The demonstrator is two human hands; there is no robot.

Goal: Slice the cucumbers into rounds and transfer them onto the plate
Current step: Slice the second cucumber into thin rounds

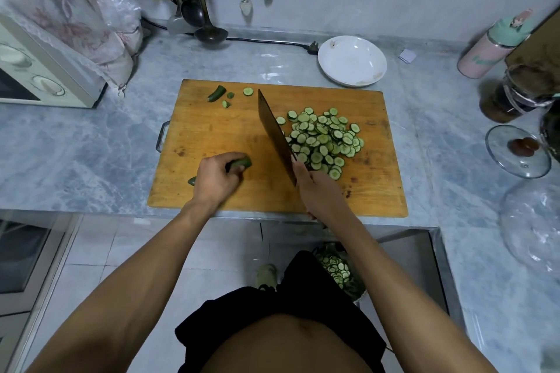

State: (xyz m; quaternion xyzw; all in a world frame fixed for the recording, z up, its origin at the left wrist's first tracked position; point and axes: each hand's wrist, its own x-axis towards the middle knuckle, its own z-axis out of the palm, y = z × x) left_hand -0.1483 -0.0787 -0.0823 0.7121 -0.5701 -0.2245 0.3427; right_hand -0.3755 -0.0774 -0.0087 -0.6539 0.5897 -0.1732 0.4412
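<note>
A wooden cutting board (212, 130) lies on the marble counter. My left hand (216, 177) grips a short cucumber piece (242, 163) at the board's near left; its dark tail shows behind my wrist. My right hand (315, 188) holds a cleaver (275, 133) by the handle, blade edge down and running diagonally across the board, right of the cucumber piece. A heap of cucumber rounds (324, 139) lies just right of the blade. A white plate (352, 60) sits empty beyond the board's far right corner.
Cucumber ends and one round (225, 94) lie at the board's far left. A microwave (36, 76) stands left, ladles (209, 30) hang at the back, bottles and a glass lid (518, 150) sit right. A bin with cucumber slices (336, 271) stands on the floor.
</note>
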